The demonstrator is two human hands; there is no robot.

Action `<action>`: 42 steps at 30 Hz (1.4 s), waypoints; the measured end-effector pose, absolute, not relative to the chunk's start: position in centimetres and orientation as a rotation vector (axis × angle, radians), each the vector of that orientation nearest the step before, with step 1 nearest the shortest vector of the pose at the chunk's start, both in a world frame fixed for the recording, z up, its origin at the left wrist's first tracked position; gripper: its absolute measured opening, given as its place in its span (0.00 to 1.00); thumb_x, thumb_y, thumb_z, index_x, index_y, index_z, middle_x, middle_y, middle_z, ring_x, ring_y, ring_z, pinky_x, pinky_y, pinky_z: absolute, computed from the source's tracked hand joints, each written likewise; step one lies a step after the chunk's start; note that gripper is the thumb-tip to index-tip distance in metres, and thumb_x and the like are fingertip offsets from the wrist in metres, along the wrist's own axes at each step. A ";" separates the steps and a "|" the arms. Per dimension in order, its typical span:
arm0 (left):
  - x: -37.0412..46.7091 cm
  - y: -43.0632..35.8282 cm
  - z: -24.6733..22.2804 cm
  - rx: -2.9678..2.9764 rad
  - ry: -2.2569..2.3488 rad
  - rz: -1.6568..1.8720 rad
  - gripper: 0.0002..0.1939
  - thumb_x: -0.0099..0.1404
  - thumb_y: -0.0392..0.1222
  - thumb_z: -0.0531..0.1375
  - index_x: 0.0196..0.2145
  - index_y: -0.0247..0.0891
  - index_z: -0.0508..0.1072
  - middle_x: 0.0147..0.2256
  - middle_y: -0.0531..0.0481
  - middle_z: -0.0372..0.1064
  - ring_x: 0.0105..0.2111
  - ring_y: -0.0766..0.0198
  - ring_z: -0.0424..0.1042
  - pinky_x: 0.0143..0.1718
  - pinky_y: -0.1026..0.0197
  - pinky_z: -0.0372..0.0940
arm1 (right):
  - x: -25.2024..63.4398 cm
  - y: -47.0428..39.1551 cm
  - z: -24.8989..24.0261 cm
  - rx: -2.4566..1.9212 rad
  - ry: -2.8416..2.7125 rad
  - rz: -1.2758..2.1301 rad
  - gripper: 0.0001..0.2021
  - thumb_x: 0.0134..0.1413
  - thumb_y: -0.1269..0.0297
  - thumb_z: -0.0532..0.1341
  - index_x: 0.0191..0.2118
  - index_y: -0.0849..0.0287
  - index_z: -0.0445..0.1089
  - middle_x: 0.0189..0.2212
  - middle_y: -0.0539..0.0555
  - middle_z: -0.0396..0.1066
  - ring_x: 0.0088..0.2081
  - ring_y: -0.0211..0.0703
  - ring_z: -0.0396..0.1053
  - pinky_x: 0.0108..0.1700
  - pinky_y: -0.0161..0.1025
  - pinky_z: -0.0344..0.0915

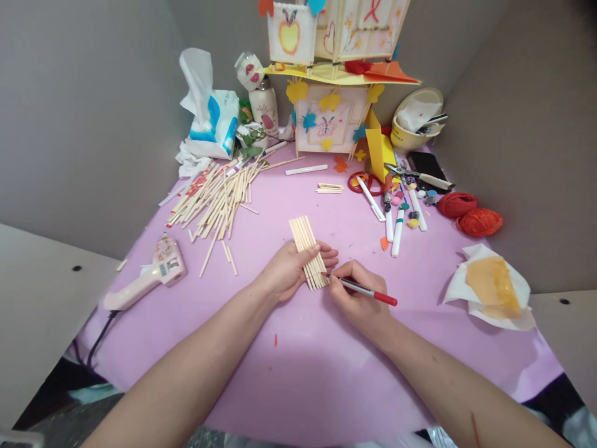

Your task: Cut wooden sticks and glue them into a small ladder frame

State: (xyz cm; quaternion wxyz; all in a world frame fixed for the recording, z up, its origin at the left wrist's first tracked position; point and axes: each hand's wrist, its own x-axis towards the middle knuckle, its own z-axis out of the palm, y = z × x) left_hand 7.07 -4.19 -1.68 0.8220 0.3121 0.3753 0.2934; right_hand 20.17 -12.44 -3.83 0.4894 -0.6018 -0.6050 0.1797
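Note:
My left hand (pixel 291 266) grips a flat row of short wooden sticks (pixel 305 239), laid side by side like a small panel. Its thumb presses across the front while the fingers support the back. In my right hand (pixel 357 289) is a marker pen (pixel 366 288) with a red end, held in a writing grip. The pen's tip points left and meets the lower part of the sticks, or comes very near them. Both hands are close together over the middle of the pink table (pixel 298 367).
A pile of wooden sticks (pixel 224 196) and a glue gun (pixel 153 270) lie left. A decorated stick house (pixel 326 118) stands at the back. Red scissors (pixel 364 182), pliers (pixel 420 174), markers (pixel 398 230), red yarn (pixel 478 221) and crumpled paper (pixel 489 286) lie right.

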 end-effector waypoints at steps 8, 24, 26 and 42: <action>7.1 -4.2 -1.6 0.666 0.800 0.624 0.06 0.64 0.34 0.56 0.35 0.28 0.72 0.38 0.37 0.75 0.37 0.56 0.76 0.40 0.55 0.71 | 20.2 -12.5 -3.9 -1.455 -1.473 0.443 0.04 0.50 0.67 0.60 0.26 0.57 0.65 0.18 0.45 0.65 0.19 0.33 0.62 0.24 0.32 0.59; 6.9 -4.2 -1.9 0.676 0.797 0.615 0.06 0.62 0.35 0.59 0.36 0.29 0.72 0.39 0.36 0.74 0.39 0.55 0.76 0.44 0.51 0.70 | 20.2 -12.5 -3.8 -1.480 -1.451 0.442 0.05 0.49 0.67 0.59 0.25 0.57 0.65 0.18 0.45 0.65 0.19 0.34 0.61 0.24 0.33 0.59; 6.9 -4.1 -1.8 0.677 0.801 0.616 0.06 0.63 0.35 0.58 0.36 0.29 0.72 0.39 0.35 0.74 0.39 0.54 0.76 0.44 0.51 0.70 | 20.2 -12.5 -3.8 -1.484 -1.448 0.444 0.05 0.49 0.68 0.59 0.25 0.57 0.65 0.18 0.45 0.65 0.19 0.33 0.61 0.24 0.32 0.59; 7.0 -4.1 -1.8 0.663 0.804 0.612 0.06 0.62 0.35 0.58 0.35 0.29 0.72 0.39 0.36 0.74 0.39 0.54 0.76 0.44 0.50 0.70 | 20.2 -12.5 -3.7 -1.494 -1.432 0.471 0.05 0.50 0.66 0.59 0.25 0.56 0.65 0.18 0.46 0.67 0.19 0.34 0.62 0.24 0.33 0.60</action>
